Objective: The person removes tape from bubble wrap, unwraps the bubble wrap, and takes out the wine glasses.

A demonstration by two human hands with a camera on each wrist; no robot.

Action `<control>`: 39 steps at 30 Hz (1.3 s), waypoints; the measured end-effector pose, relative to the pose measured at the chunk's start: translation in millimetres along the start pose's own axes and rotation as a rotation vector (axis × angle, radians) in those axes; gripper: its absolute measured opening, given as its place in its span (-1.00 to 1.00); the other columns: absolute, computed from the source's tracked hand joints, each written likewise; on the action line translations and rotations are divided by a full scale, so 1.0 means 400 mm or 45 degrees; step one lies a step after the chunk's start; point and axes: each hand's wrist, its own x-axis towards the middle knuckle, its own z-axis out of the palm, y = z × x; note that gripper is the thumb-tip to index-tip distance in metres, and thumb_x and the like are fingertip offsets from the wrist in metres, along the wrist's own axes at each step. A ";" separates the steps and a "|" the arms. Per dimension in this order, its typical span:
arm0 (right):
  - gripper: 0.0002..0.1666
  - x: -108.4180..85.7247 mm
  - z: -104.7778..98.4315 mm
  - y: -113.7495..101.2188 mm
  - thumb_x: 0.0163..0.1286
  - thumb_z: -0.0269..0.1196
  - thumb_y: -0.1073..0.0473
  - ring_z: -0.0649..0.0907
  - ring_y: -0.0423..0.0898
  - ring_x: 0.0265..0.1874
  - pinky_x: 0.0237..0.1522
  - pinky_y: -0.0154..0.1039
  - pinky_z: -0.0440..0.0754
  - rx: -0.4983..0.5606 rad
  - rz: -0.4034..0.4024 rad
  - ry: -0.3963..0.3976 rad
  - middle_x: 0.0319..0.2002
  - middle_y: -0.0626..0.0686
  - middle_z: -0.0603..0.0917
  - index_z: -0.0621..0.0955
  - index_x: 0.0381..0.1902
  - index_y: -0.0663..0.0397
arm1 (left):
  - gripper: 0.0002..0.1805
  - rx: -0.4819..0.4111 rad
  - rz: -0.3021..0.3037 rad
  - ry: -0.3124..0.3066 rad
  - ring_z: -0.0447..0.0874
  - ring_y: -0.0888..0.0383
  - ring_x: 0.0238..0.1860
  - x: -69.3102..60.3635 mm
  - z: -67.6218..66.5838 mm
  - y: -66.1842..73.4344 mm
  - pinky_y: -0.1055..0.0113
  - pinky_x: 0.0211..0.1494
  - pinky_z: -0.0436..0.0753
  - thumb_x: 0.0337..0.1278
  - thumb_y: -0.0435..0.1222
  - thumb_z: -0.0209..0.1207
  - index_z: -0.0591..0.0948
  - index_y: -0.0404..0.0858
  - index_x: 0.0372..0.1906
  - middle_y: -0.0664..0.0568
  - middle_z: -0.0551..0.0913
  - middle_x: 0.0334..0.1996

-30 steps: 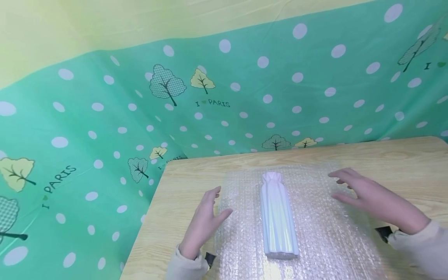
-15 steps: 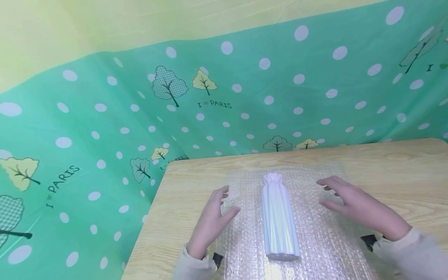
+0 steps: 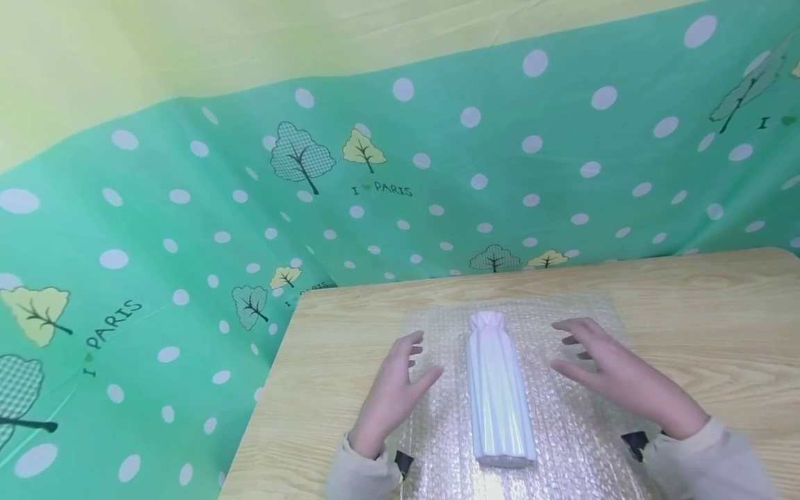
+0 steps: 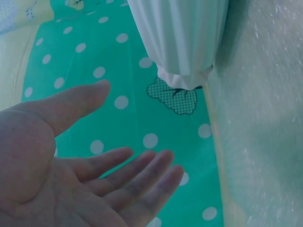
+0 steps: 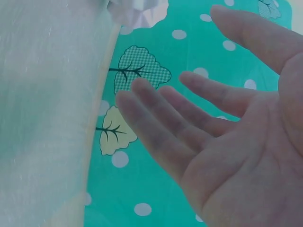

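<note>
A pale, ribbed vase [image 3: 500,392] with a pinkish ruffled neck lies on its side on a sheet of bubble wrap [image 3: 565,417], its neck toward the back. To its left my left hand [image 3: 390,396] hovers with fingers spread and thumb apart, touching nothing. On the other side my right hand [image 3: 625,378] is held the same way, a gap between it and the vase. Both palms face the vase. The left wrist view shows the neck end of the vase [image 4: 182,42] beyond my fingers; the right wrist view catches only its ruffled rim [image 5: 139,12].
A light wooden table [image 3: 706,298] bears the bubble wrap. Behind it and to the left hangs a green curtain [image 3: 425,229] with white dots and printed trees, with a yellow band above. Grey-white sleeves with small black pieces show at both wrists.
Both hands have moved inward toward the vase, the right one farther. The vase and bubble wrap lie where they were.
</note>
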 end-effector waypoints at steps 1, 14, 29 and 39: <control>-0.30 0.002 0.002 -0.002 0.45 0.24 0.03 0.59 0.32 0.03 -0.08 0.20 0.69 0.012 0.004 0.001 0.25 0.33 0.40 0.31 0.38 0.27 | -0.23 -0.010 0.001 0.000 0.48 -0.13 0.26 0.002 0.000 0.001 -0.03 0.28 0.56 0.30 -0.02 0.22 0.25 -0.24 0.47 -0.17 0.43 0.33; -0.24 0.017 0.031 -0.030 0.46 0.22 -0.01 0.56 0.36 0.12 -0.03 0.16 0.70 0.165 0.047 0.015 0.30 0.38 0.39 0.25 0.43 0.28 | -0.26 -0.110 -0.023 0.015 0.50 -0.21 0.23 0.013 0.015 0.014 -0.10 0.26 0.56 0.32 -0.02 0.20 0.27 -0.24 0.46 -0.17 0.43 0.32; -0.16 0.020 0.097 -0.034 0.47 0.20 -0.04 0.51 0.40 0.18 0.03 0.16 0.68 0.353 0.114 0.028 0.35 0.40 0.32 0.14 0.49 0.25 | -0.25 -0.356 -0.049 0.016 0.48 -0.22 0.26 0.029 0.058 0.004 -0.06 0.29 0.56 0.32 -0.03 0.21 0.28 -0.33 0.44 -0.27 0.41 0.33; -0.06 0.034 0.137 -0.048 0.43 0.19 -0.18 0.54 0.40 0.15 0.01 0.19 0.69 0.344 0.208 0.020 0.38 0.41 0.28 0.10 0.53 0.14 | -0.28 -0.389 -0.067 -0.038 0.54 -0.18 0.20 0.027 0.091 0.004 0.01 0.19 0.64 0.32 -0.01 0.21 0.30 -0.27 0.43 -0.22 0.42 0.34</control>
